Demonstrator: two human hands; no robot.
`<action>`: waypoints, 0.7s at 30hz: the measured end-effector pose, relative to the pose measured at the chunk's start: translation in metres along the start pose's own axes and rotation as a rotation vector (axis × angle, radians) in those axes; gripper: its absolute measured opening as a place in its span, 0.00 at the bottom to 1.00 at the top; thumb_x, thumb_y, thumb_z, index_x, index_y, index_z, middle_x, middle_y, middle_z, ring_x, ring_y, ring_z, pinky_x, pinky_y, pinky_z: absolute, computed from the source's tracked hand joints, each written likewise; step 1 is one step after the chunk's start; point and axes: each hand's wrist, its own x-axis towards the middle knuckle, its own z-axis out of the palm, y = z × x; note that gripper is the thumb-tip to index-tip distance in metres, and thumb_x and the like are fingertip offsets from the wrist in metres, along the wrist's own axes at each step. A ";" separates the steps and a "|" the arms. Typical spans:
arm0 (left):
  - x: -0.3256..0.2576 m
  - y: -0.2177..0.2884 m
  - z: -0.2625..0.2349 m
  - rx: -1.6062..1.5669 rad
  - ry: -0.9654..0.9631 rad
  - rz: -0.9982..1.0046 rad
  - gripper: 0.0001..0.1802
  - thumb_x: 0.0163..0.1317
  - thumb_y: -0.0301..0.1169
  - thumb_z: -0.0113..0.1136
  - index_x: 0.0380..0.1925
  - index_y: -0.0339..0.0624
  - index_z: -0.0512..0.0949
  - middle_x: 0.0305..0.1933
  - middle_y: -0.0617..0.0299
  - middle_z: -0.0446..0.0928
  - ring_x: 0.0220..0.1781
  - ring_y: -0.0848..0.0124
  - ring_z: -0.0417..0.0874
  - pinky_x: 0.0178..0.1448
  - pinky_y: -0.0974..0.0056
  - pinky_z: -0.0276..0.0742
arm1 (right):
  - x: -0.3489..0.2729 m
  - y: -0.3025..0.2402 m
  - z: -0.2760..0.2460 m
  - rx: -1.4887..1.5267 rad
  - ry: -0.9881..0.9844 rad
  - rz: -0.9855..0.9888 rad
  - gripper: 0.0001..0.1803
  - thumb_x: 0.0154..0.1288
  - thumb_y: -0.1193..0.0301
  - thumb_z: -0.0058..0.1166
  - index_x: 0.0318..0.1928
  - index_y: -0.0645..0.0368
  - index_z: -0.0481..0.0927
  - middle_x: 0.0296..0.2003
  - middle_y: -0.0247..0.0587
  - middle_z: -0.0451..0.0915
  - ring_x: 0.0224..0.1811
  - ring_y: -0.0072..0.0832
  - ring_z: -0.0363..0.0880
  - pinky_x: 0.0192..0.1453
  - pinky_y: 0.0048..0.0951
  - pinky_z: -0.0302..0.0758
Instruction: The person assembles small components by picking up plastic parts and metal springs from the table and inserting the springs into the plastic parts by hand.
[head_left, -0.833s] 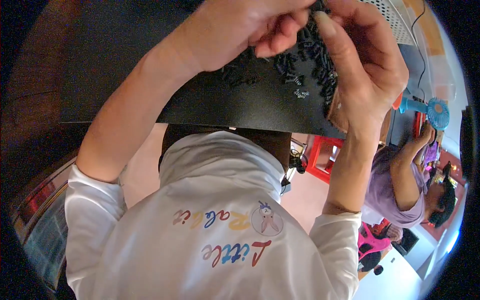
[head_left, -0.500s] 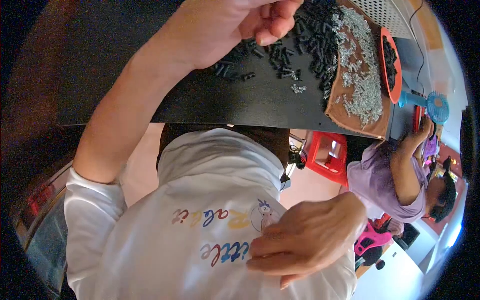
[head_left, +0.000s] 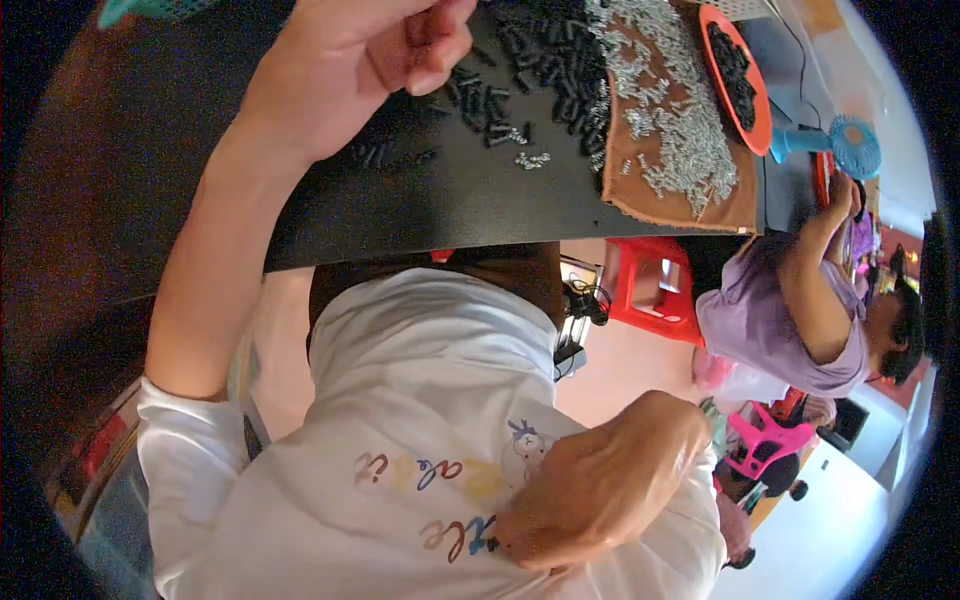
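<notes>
Up top, the black table [head_left: 420, 200] has bare surface left of the dark small parts [head_left: 545, 60], its near edge crossing mid-frame. Silver screws [head_left: 670, 130] cover a brown cloth [head_left: 690, 205] at upper right. Left hand [head_left: 370, 60] hovers curled over the parts; any grasp is hidden. Right hand [head_left: 600, 480] lies loosely closed on the white shirt [head_left: 400, 400], lower right.

The left hand [head_left: 370, 60] is cut off by the picture's top edge, so its fingertips, and whatever they may pinch, cannot be made out. The small black parts [head_left: 540, 60] heaped near the black tabletop's [head_left: 400, 200] far edge are too small to tell their kind, and the heap runs out of the frame. The right hand [head_left: 600, 490] shows only its back, its fingers hidden against the white shirt [head_left: 400, 400].
</notes>
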 end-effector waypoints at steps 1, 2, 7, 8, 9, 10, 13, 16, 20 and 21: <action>0.006 -0.005 -0.007 -0.036 -0.140 0.084 0.10 0.70 0.34 0.49 0.36 0.38 0.70 0.29 0.61 0.71 0.24 0.73 0.73 0.24 0.70 0.67 | -0.001 0.000 0.002 -0.016 0.046 -0.012 0.15 0.64 0.66 0.48 0.42 0.68 0.69 0.41 0.52 0.72 0.39 0.40 0.77 0.36 0.33 0.76; 0.014 -0.008 -0.006 -0.072 -0.280 0.168 0.10 0.69 0.34 0.49 0.36 0.38 0.70 0.29 0.61 0.71 0.24 0.73 0.73 0.24 0.71 0.67 | -0.003 0.000 0.003 -0.034 0.091 -0.025 0.15 0.64 0.66 0.48 0.41 0.69 0.69 0.41 0.51 0.71 0.39 0.39 0.77 0.35 0.31 0.76; -0.003 0.009 0.055 0.449 0.746 -0.251 0.16 0.73 0.42 0.43 0.37 0.41 0.71 0.26 0.65 0.66 0.21 0.78 0.65 0.20 0.74 0.59 | -0.003 0.003 0.014 -0.032 0.103 -0.072 0.10 0.60 0.71 0.48 0.34 0.66 0.67 0.36 0.48 0.69 0.38 0.38 0.75 0.34 0.32 0.75; -0.006 0.011 0.050 0.424 0.655 -0.271 0.15 0.72 0.41 0.43 0.41 0.40 0.70 0.29 0.65 0.66 0.25 0.77 0.66 0.21 0.74 0.61 | 0.000 0.005 0.013 -0.029 0.117 -0.055 0.09 0.59 0.71 0.48 0.33 0.66 0.66 0.35 0.47 0.68 0.36 0.38 0.74 0.33 0.33 0.74; -0.008 0.012 0.046 0.399 0.563 -0.291 0.15 0.72 0.40 0.44 0.46 0.39 0.70 0.32 0.65 0.67 0.28 0.77 0.68 0.23 0.74 0.63 | 0.002 0.006 0.012 -0.026 0.132 -0.039 0.09 0.59 0.72 0.48 0.32 0.65 0.66 0.33 0.46 0.67 0.35 0.38 0.73 0.32 0.33 0.73; -0.009 0.011 0.044 0.396 0.555 -0.297 0.15 0.72 0.40 0.44 0.46 0.39 0.70 0.32 0.65 0.67 0.28 0.77 0.68 0.23 0.74 0.63 | 0.003 0.005 0.011 -0.029 0.142 -0.037 0.09 0.59 0.72 0.48 0.32 0.65 0.66 0.33 0.46 0.67 0.35 0.38 0.73 0.32 0.33 0.73; -0.009 0.009 0.047 0.398 0.618 -0.321 0.15 0.72 0.41 0.44 0.43 0.40 0.70 0.30 0.65 0.66 0.26 0.77 0.67 0.23 0.74 0.62 | 0.006 0.000 0.012 0.005 0.098 0.000 0.11 0.60 0.70 0.46 0.37 0.66 0.69 0.38 0.52 0.72 0.39 0.47 0.76 0.38 0.44 0.75; -0.009 0.007 0.045 0.393 0.524 -0.321 0.15 0.72 0.41 0.43 0.41 0.41 0.70 0.29 0.66 0.65 0.25 0.77 0.67 0.23 0.75 0.61 | 0.003 -0.002 0.010 -0.145 0.160 0.023 0.11 0.59 0.70 0.47 0.37 0.66 0.69 0.36 0.50 0.71 0.37 0.46 0.76 0.37 0.44 0.76; -0.012 0.006 0.047 0.379 0.579 -0.331 0.15 0.73 0.42 0.41 0.40 0.42 0.70 0.28 0.66 0.64 0.24 0.77 0.65 0.22 0.75 0.59 | -0.026 -0.007 -0.016 -0.167 0.214 0.182 0.12 0.57 0.69 0.50 0.37 0.65 0.72 0.34 0.46 0.71 0.34 0.41 0.76 0.33 0.38 0.74; -0.011 0.007 0.048 0.345 0.564 -0.338 0.15 0.73 0.42 0.40 0.41 0.42 0.70 0.28 0.66 0.63 0.23 0.77 0.65 0.22 0.75 0.59 | -0.041 -0.015 -0.023 -0.176 0.256 0.257 0.12 0.55 0.68 0.53 0.34 0.65 0.73 0.32 0.43 0.71 0.33 0.37 0.75 0.33 0.33 0.73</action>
